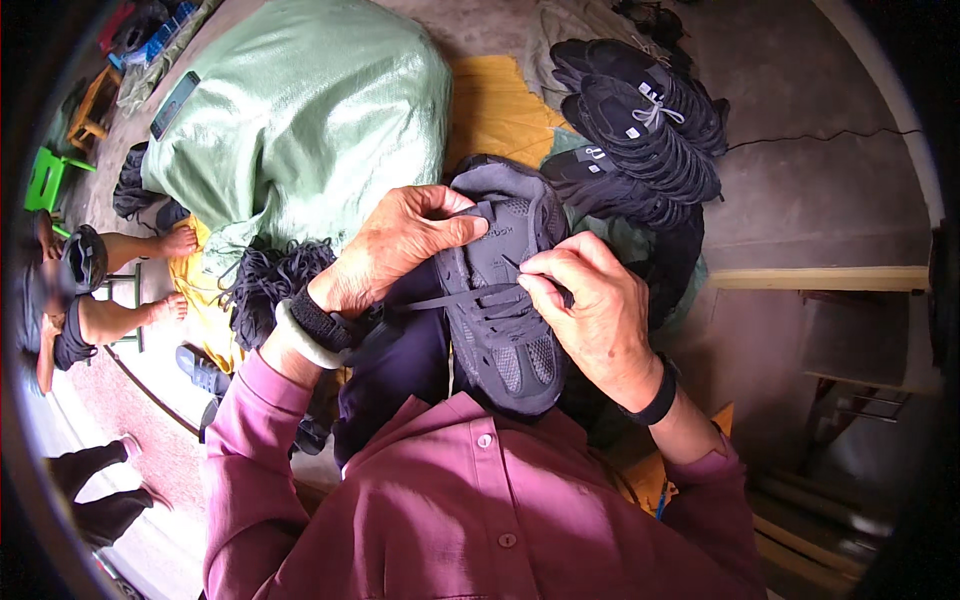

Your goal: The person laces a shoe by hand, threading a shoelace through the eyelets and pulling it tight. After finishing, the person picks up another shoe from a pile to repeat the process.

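A dark grey sneaker (pixel 510 372) rests on my lap with its toe toward me and its opening away. Through its lower eyelets runs a dark shoelace (pixel 440 301), one length of it trailing out to the left. At the upper left of the shoe, the thumb and fingers of my left hand (pixel 400 240) pinch the edge by the tongue (pixel 495 235). My right hand (pixel 597 312) is closed at the shoe's right eyelet row, its thumb and forefinger pinching a thin dark lace end. Its other fingertips are partly hidden.
Black shoes (pixel 650 125) are piled at the far right. Beyond my left hand bulges a pale green sack (pixel 310 110) with a phone (pixel 175 105) on it. A bundle of black laces (pixel 270 285) lies left. Another person's bare legs (pixel 130 280) show at far left.
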The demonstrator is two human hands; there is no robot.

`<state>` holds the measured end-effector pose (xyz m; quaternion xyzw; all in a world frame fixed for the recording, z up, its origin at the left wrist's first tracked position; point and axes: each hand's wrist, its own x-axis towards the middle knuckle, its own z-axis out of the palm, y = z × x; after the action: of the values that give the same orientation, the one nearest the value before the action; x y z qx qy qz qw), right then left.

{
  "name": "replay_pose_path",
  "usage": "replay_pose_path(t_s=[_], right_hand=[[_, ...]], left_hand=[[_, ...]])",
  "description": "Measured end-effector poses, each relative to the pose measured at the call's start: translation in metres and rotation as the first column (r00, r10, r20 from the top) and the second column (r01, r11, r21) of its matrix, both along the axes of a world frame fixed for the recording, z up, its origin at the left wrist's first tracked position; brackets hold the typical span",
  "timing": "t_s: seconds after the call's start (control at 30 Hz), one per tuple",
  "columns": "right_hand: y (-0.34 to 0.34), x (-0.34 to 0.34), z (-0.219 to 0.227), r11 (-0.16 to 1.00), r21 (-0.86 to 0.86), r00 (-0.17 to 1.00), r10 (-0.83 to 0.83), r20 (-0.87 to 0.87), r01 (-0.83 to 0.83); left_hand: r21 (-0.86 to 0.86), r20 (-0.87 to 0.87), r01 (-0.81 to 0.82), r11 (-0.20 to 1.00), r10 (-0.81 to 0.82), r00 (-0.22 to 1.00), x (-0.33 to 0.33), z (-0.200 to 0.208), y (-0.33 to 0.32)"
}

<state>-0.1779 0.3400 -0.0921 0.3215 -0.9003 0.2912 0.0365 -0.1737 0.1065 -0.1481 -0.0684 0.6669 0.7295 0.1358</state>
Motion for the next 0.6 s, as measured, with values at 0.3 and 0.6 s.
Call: replay_pose_path(t_s=[0.3,0.6], right_hand=[[-0.0024,0.0008,0.0042,0.988,0.141,0.989,0.072,-0.129,-0.054],[-0.0049,-0.0079,0.0074,0.954,0.22,0.963,0.236,-0.128,-0.204]], left_hand=[[0.04,0.007,-0.012,0.999,0.012,1.0,-0.0008,-0.0079,0.0006],[0.047,0.004,0.011,0.999,-0.012,1.0,0.0009,-0.0059,0.0003]])
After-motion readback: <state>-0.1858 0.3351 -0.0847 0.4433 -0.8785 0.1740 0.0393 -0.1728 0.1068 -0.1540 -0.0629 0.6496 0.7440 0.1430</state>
